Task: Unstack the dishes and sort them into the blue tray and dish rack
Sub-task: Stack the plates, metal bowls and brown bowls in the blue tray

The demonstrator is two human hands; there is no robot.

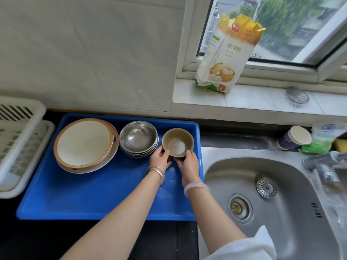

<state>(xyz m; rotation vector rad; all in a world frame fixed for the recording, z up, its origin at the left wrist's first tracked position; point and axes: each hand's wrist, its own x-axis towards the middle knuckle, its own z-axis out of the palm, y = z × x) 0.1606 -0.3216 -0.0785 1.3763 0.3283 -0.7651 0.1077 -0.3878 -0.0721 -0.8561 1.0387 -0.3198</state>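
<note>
A blue tray (93,199) lies on the dark counter. In its far part, from left to right, sit a stack of large plates (84,145), a stack of steel bowls (138,138) and a small tan bowl (177,141) with a white inside bottom. My left hand (159,159) grips the tan bowl's near left side and my right hand (188,162) grips its near right side. Whether the bowl rests on the tray or is lifted, I cannot tell. A white dish rack (16,139) stands left of the tray, partly cut off by the frame edge.
A steel sink (281,194) with a faucet (323,166) lies right of the tray. A flour bag (227,55) and a metal strainer (296,96) sit on the window sill. A paper cup (294,139), a green packet (323,139) and a yellow sponge (340,144) stand behind the sink.
</note>
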